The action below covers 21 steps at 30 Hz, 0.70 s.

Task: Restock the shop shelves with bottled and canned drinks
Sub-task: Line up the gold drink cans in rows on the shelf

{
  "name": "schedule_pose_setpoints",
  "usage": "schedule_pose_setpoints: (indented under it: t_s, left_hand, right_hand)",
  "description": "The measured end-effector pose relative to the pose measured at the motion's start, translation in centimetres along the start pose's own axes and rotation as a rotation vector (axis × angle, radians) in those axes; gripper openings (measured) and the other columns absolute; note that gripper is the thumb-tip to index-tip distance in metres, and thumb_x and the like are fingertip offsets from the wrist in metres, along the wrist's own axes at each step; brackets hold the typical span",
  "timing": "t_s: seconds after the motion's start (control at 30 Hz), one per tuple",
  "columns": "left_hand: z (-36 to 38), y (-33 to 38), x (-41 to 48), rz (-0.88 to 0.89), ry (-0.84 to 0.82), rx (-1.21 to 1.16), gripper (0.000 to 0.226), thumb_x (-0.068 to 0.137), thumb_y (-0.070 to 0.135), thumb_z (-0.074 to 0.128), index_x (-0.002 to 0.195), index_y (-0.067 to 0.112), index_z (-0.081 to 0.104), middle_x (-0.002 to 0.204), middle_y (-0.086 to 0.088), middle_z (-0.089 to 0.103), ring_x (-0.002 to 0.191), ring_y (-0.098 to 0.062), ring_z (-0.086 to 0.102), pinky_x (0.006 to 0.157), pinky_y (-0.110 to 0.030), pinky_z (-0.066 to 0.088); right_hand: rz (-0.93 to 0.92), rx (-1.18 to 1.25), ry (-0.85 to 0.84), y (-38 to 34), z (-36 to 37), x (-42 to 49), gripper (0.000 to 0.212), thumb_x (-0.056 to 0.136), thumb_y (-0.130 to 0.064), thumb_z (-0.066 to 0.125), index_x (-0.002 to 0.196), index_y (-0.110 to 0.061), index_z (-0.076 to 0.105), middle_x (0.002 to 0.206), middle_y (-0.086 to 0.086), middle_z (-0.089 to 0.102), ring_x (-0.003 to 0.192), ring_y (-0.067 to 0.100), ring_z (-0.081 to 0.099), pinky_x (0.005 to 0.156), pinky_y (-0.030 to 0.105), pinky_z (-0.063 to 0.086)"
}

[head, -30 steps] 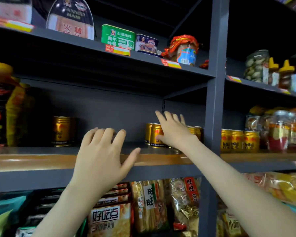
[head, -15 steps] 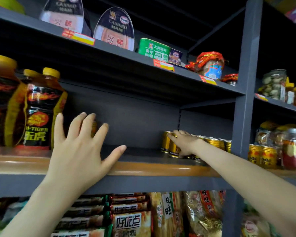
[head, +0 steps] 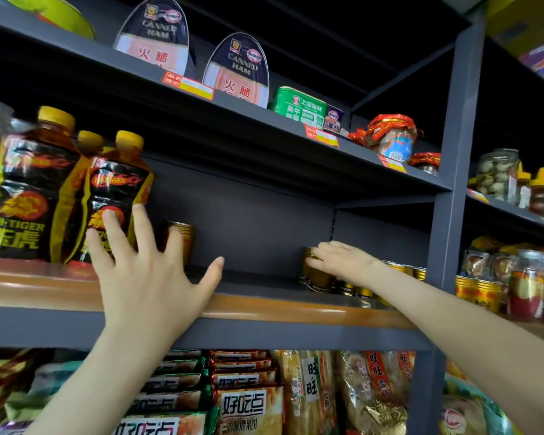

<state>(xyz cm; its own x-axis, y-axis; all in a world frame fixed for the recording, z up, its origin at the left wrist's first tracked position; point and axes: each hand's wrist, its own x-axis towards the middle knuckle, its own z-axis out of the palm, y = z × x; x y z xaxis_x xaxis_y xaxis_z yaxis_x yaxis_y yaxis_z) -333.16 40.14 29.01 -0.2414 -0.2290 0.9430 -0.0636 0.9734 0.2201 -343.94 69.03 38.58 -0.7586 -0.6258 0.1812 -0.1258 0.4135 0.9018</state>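
On the middle shelf [head: 264,309], my left hand [head: 148,277] is raised with fingers spread in front of a lone gold can [head: 182,240] and the Hi-Tiger bottles [head: 117,196]; it holds nothing. My right hand [head: 343,262] lies on top of a gold can [head: 316,274] at the left end of a row of gold cans [head: 399,270], fingers bent over its rim. Whether it grips the can is unclear.
Canned ham tins [head: 236,70] and jars stand on the shelf above. A grey upright post [head: 453,183] divides the bays; more gold cans [head: 481,293] and jars sit to its right. Snack packs [head: 248,409] fill the shelf below. A bare stretch of shelf lies between my hands.
The view has swung left and closer. My left hand has reached further left toward the bottles. My right hand has come down onto the end can.
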Motion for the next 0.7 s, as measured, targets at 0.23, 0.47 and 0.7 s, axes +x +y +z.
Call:
schedule_pose_setpoints:
  t_s: [0.23, 0.47, 0.7]
  left_hand:
    - [0.1, 0.1, 0.1, -0.010, -0.018, 0.002, 0.079, 0.081, 0.065, 0.035, 0.112, 0.000, 0.068, 0.139, -0.035, 0.041, 0.130, -0.061, 0.026, 0.104, -0.064, 0.022]
    - [-1.7, 1.1, 0.1, 0.150, -0.033, -0.030, 0.073, 0.084, 0.059, 0.036, 0.120, 0.002, 0.063, 0.138, -0.032, 0.045, 0.131, -0.051, 0.037, 0.108, -0.062, 0.024]
    - [-6.3, 5.1, -1.5, 0.452, 0.092, -0.187, 0.081, 0.079, 0.054, 0.059, 0.141, 0.005, 0.040, 0.138, -0.020, 0.050, 0.129, -0.036, 0.047, 0.108, -0.050, 0.036]
  right_hand:
    - [0.150, 0.019, 0.470, 0.0, -1.7, -1.9, 0.081, 0.037, 0.011, 0.086, 0.114, -0.007, 0.066, 0.109, 0.017, 0.065, 0.082, 0.026, 0.065, 0.076, 0.034, 0.056]
    - [0.223, 0.257, 0.749, -2.6, -5.6, -4.6, 0.087, 0.050, 0.008, 0.089, 0.129, -0.004, 0.055, 0.125, 0.024, 0.057, 0.090, 0.032, 0.064, 0.074, 0.038, 0.055]
    - [0.132, 0.284, 1.197, -7.4, -10.2, -7.7, 0.055, 0.088, -0.005, 0.067, 0.138, -0.007, 0.042, 0.135, 0.018, 0.040, 0.094, 0.023, 0.047, 0.088, 0.035, 0.045]
